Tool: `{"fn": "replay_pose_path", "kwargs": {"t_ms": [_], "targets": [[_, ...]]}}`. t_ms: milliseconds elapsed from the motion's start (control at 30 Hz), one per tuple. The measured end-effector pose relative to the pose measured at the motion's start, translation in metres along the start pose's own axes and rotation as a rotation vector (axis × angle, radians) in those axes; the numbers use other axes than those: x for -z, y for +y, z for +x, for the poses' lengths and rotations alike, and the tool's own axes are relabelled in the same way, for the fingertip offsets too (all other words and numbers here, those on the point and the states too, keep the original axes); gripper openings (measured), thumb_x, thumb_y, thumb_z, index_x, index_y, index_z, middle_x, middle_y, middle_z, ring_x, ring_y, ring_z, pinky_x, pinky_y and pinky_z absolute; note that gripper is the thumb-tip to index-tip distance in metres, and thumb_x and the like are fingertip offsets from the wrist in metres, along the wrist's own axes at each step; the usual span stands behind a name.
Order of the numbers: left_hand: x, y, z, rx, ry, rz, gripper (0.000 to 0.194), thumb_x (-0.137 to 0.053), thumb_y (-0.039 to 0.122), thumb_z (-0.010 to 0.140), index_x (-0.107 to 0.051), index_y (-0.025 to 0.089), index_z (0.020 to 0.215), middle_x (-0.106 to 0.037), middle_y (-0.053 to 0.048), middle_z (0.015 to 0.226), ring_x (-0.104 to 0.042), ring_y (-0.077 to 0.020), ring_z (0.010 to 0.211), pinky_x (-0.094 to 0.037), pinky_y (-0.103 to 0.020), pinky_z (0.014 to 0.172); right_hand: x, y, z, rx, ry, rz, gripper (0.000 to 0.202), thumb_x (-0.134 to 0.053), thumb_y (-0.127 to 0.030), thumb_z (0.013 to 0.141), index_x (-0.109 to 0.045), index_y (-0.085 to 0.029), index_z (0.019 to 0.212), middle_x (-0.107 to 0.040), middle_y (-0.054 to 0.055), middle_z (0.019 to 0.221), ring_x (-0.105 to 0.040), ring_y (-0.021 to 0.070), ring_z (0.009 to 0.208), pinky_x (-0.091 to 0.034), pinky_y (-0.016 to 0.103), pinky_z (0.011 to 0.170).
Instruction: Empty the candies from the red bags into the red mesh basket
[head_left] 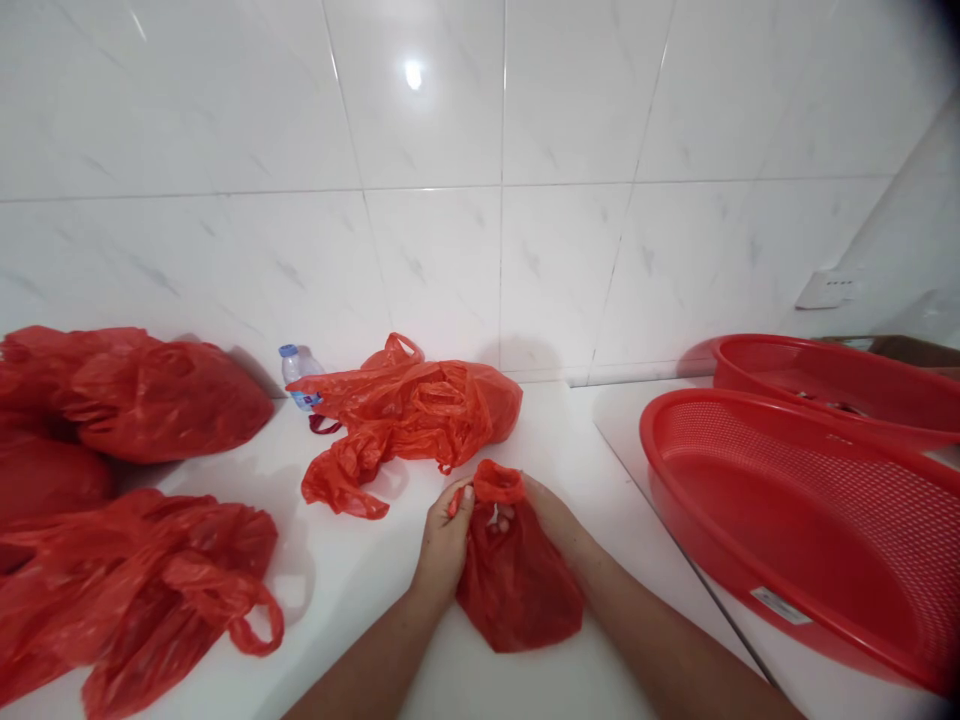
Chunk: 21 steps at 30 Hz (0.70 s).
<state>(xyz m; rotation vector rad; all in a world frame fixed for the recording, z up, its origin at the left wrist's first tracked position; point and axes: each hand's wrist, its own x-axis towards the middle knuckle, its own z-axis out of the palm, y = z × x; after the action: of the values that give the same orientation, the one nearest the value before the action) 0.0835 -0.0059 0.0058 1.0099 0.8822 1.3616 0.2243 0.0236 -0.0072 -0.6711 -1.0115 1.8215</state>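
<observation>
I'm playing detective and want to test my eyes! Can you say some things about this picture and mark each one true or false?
1. The left hand and right hand are both on a small red bag. True.
2. A bottle lies on its side. False: it stands upright by the wall.
3. The bottle's cap is blue. True.
4. The nearer red basket is on the picture's left. False: it is on the right.
5. That basket has mesh in its side. True.
6. The wall is brown brick. False: it has pale tiles.
</observation>
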Motion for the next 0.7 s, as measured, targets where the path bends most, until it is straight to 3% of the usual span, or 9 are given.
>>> {"fn": "replay_pose_path", "kwargs": {"t_ms": [33,100,233,333,433,567,700], "targets": [[0.002,-0.001,0.001,-0.01,0.014,0.029,0.035,-0.061,0.04,0.082,-0.065,0.018,0.108,-0.07,-0.007,0.095,-0.064,-0.0207,0.087,-0.05,-0.031,0.079,-0.001,-0.001,-0.001,0.028,0.007,-0.048,0.034,-0.065,-0.05,0.075,-0.058,-0.019,0.088,-0.057,-0.003,0.059,-0.055,0.0125,0.058,-0.043,0.027,0.063],[0.005,-0.003,0.002,-0.034,0.03,0.095,0.034,-0.062,0.038,0.081,-0.066,0.018,0.109,-0.069,-0.007,0.101,-0.062,-0.022,0.094,-0.048,-0.033,0.085,-0.004,-0.003,-0.003,0.077,0.009,-0.146,0.039,-0.075,-0.034,0.067,-0.057,-0.021,0.099,-0.06,-0.004,0.065,-0.056,0.0124,0.06,-0.043,0.027,0.064],[0.006,-0.004,0.002,-0.147,0.074,0.266,0.028,-0.058,0.034,0.084,-0.067,0.02,0.107,-0.064,-0.007,0.111,-0.058,-0.0216,0.103,-0.043,-0.033,0.092,-0.009,-0.002,-0.006,0.15,0.09,-0.367,0.045,-0.071,-0.022,0.067,-0.052,-0.023,0.107,-0.064,-0.002,0.078,-0.056,0.0126,0.061,-0.044,0.026,0.059],[0.002,-0.002,-0.003,-0.263,0.042,0.392,0.022,-0.054,0.03,0.086,-0.069,0.021,0.1,-0.063,-0.006,0.105,-0.058,-0.0201,0.101,-0.042,-0.032,0.092,-0.01,0.003,-0.005,0.214,0.232,-0.539,0.027,-0.062,-0.019,0.07,-0.056,-0.023,0.096,-0.063,-0.003,0.071,-0.053,0.0126,0.058,-0.041,0.025,0.054],[-0.004,-0.001,-0.011,-0.326,-0.017,0.466,0.017,-0.054,0.026,0.086,-0.068,0.022,0.095,-0.063,-0.004,0.097,-0.058,-0.0195,0.095,-0.042,-0.031,0.089,-0.008,0.008,-0.005,0.314,0.318,-0.647,0.009,-0.056,-0.017,0.071,-0.06,-0.021,0.077,-0.062,-0.002,0.069,-0.053,0.014,0.064,-0.041,0.026,0.058],[-0.008,-0.001,-0.016,-0.253,0.059,0.422,0.012,-0.062,0.025,0.08,-0.06,0.022,0.091,-0.065,-0.002,0.091,-0.059,-0.0184,0.085,-0.045,-0.029,0.078,-0.005,0.006,-0.004,0.326,0.277,-0.518,0.018,-0.053,-0.014,0.07,-0.066,-0.02,0.081,-0.066,0.0,0.079,-0.057,0.0161,0.075,-0.044,0.029,0.07],[-0.007,0.0,-0.014,-0.274,0.059,0.404,0.012,-0.063,0.026,0.077,-0.054,0.021,0.072,-0.065,-0.002,0.091,-0.057,-0.0172,0.078,-0.044,-0.027,0.073,-0.003,-0.003,-0.004,0.153,0.167,-0.273,0.012,-0.06,-0.017,0.066,-0.066,-0.018,0.076,-0.066,0.0,0.071,-0.056,0.0145,0.064,-0.043,0.028,0.064]]}}
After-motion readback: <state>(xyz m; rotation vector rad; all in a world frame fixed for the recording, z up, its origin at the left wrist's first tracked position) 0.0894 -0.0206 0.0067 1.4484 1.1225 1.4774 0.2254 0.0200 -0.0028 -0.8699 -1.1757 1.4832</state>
